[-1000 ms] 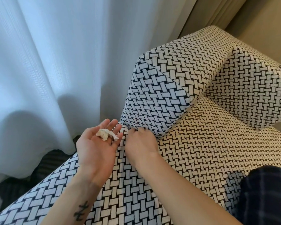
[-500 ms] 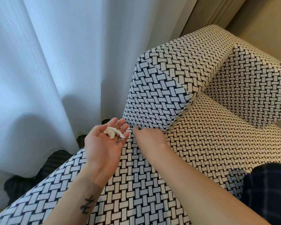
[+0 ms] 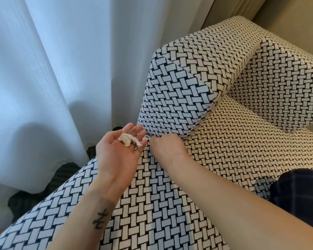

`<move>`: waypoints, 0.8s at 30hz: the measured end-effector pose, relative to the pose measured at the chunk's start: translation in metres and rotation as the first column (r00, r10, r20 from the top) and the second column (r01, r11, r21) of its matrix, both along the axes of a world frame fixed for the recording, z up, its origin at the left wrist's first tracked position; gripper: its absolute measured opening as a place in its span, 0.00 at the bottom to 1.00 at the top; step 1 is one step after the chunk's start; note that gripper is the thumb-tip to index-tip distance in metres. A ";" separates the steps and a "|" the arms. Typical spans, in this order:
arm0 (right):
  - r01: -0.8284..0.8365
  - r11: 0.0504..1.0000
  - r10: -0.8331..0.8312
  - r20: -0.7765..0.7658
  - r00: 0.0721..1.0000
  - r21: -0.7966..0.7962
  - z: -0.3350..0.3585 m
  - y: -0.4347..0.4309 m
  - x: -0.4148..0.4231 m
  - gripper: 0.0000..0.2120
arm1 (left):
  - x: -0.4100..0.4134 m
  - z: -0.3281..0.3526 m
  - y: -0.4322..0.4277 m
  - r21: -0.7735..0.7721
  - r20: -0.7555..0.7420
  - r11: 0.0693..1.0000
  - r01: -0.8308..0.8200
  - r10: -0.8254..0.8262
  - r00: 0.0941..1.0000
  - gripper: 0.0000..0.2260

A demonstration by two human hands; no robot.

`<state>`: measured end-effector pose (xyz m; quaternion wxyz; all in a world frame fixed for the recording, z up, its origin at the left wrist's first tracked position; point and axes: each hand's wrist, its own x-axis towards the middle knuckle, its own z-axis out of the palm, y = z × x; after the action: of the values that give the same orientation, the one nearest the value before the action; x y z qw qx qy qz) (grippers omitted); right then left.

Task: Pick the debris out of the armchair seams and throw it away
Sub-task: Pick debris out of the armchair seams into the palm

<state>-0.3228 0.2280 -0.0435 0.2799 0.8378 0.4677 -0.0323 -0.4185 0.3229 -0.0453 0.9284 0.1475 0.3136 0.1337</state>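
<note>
The armchair [image 3: 233,141] is covered in a black-and-white woven pattern. My left hand [image 3: 117,156] lies palm up over the seat's front left corner, fingers apart, with a crumpled white paper scrap [image 3: 128,139] resting on the fingers. My right hand [image 3: 166,148] is knuckles up right beside it, its fingertips pushed into the seam under the front of the left armrest [image 3: 179,98]. The fingertips are hidden in that seam, so I cannot see whether they pinch anything.
A white sheer curtain [image 3: 52,78] hangs close on the left, down to a dark floor [image 3: 65,170]. The backrest cushion [image 3: 282,83] stands at the right rear. A dark checked trouser leg [image 3: 300,192] rests on the seat at the right edge.
Both hands have shifted slightly right and forward along the armrest base. The scrap stays on my left palm, and my right fingers remain in the seam.
</note>
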 end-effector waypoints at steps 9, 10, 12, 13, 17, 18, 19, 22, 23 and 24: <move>0.028 0.992 -0.024 -0.038 0.999 0.125 0.006 -0.021 -0.014 0.11 | 0.000 0.001 -0.003 0.038 -0.009 0.999 0.024 -0.024 1.000 0.16; 0.048 0.987 -0.039 -0.062 0.997 0.153 0.008 -0.023 -0.015 0.11 | 0.000 0.001 -0.003 0.042 -0.014 0.999 0.026 -0.025 1.000 0.16; 0.079 0.973 -0.060 -0.093 0.994 0.215 0.012 -0.030 -0.016 0.13 | 0.000 0.002 -0.005 0.049 -0.021 0.998 0.033 -0.032 0.999 0.16; 0.090 0.966 -0.067 -0.103 0.992 0.243 0.013 -0.033 -0.016 0.14 | 0.001 0.002 -0.005 0.050 -0.021 0.998 0.037 -0.036 0.999 0.16; 0.131 0.929 -0.096 -0.115 0.989 0.347 0.011 -0.047 -0.020 0.13 | 0.001 0.002 -0.005 0.054 -0.021 0.998 0.044 -0.043 0.999 0.16; 0.156 0.912 -0.122 -0.112 0.986 0.379 0.010 -0.050 -0.020 0.12 | 0.001 0.002 -0.006 0.056 -0.026 0.997 0.044 -0.043 0.999 0.15; 0.192 0.885 -0.158 -0.116 0.981 0.424 0.008 -0.055 -0.021 0.12 | 0.002 0.002 -0.006 0.057 -0.033 0.997 0.045 -0.044 0.999 0.15; 0.352 0.694 -0.258 -0.239 0.936 0.628 0.001 -0.065 -0.025 0.13 | 0.001 0.000 -0.010 0.047 -0.035 0.997 0.066 -0.064 0.997 0.16; 0.416 0.620 -0.269 -0.317 0.909 0.665 0.001 -0.066 -0.027 0.12 | 0.001 -0.001 -0.011 0.042 -0.029 0.997 0.072 -0.071 0.997 0.16; 0.495 0.552 -0.258 -0.426 0.867 0.672 0.001 -0.067 -0.029 0.11 | 0.001 -0.001 -0.011 0.039 -0.027 0.997 0.073 -0.072 0.997 0.16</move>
<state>-0.3517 0.1609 -0.0420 -0.1821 0.9430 0.2784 -0.0094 -0.4171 0.3116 -0.0468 0.9255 0.1791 0.3170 0.1041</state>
